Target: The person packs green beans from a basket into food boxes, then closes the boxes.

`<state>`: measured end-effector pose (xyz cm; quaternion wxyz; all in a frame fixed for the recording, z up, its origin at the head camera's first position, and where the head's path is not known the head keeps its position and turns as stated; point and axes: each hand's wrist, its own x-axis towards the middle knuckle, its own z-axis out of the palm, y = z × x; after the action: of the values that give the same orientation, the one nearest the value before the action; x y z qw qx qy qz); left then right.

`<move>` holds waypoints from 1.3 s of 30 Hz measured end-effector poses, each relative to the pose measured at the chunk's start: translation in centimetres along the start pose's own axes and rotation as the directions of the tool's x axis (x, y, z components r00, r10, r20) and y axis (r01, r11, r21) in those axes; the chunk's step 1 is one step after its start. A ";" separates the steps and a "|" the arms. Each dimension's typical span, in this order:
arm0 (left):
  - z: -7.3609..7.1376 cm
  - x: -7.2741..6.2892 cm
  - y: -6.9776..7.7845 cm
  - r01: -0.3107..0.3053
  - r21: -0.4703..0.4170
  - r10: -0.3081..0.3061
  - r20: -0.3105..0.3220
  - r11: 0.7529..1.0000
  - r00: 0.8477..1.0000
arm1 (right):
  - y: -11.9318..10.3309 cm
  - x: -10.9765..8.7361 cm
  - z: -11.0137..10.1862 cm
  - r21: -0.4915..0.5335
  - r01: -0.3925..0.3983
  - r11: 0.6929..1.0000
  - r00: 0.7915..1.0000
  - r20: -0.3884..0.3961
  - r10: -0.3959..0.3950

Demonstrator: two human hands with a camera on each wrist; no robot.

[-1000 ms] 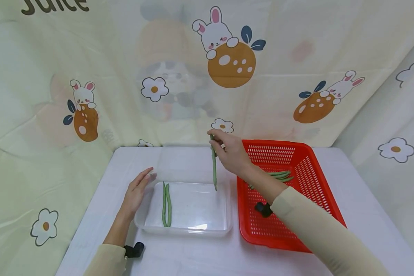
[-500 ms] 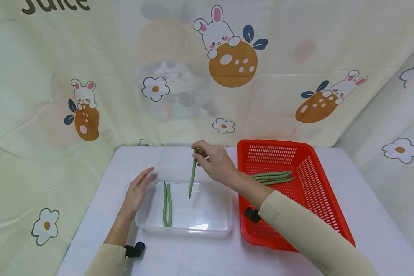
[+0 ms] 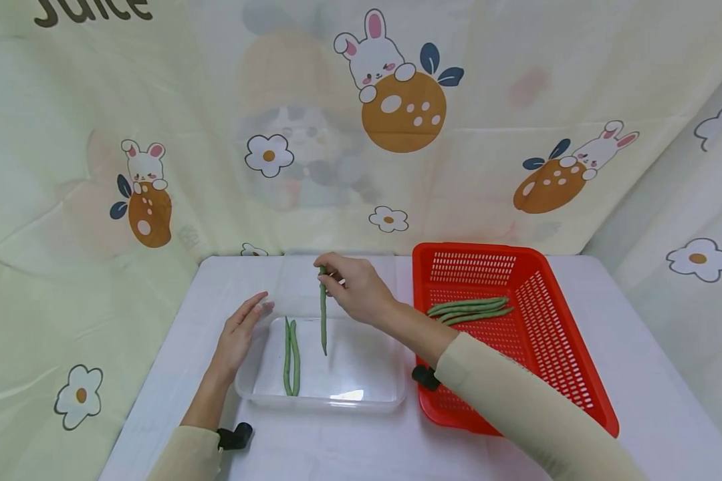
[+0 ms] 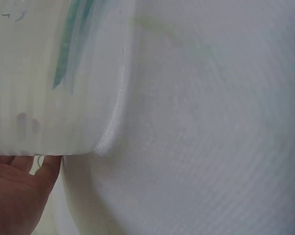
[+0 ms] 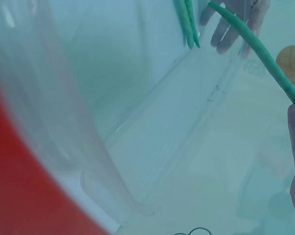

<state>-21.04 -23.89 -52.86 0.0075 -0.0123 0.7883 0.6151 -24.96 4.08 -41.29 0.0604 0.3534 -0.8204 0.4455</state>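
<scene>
Red perforated plastic basket (image 3: 529, 267) stands just right of the clear rectangular plastic box (image 3: 361, 361). At the box's left end, the left hand (image 3: 236, 337) is relaxed, fingers extended; over the box, the right hand (image 3: 357, 287) pinches a slender green bean (image 3: 323, 321). Two similar beans (image 3: 295, 361) lie inside the box.

Your bean (image 3: 323, 314) is green, as are the other beans (image 3: 297, 361); your box (image 3: 361, 361) is clear and colourless, your basket (image 3: 472, 266) red with a lattice pattern. Your sleeves (image 3: 517, 394) are beige, your wrist cameras (image 3: 236, 435) black, your counter (image 3: 337, 444) white. The cream curtain (image 3: 204, 87) you face bears pink-eared white rabbits (image 3: 374, 63), white-spotted brown fruit (image 3: 403, 127), navy leaves (image 3: 430, 59) and brown-centred white flowers (image 3: 269, 156).
</scene>
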 end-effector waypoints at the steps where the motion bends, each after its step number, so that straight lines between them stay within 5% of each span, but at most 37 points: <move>1: 0.0 0.0 0.0 0.000 0.001 0.000 -0.001 1.000 1.000 | -0.1 0.1 0.1 -0.004 0.004 1.000 1.000 0.002 -0.004; 9: 0.0 0.0 0.1 0.008 0.011 -0.008 -0.009 1.000 1.000 | -0.5 0.6 1.2 -0.010 0.019 1.000 1.000 -0.001 -0.019; 16: 0.1 -0.1 0.3 -0.001 0.019 0.001 -0.012 1.000 1.000 | -0.7 0.9 2.4 -0.009 -0.080 0.997 0.996 0.045 0.080; 24: 0.1 -0.1 0.3 0.000 0.018 0.000 -0.014 1.000 1.000 | -0.8 1.0 3.4 -0.008 -0.186 0.982 0.976 0.111 0.186; 39: 0.0 0.1 0.1 0.022 0.019 -0.022 -0.017 1.000 1.000 | -0.1 0.9 5.3 -0.011 -0.257 0.966 0.928 0.276 0.250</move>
<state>-21.14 -23.87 -52.78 0.0076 -0.0261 0.7939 0.6074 -24.41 -0.51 -44.06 -0.1166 0.3039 -0.8537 0.4064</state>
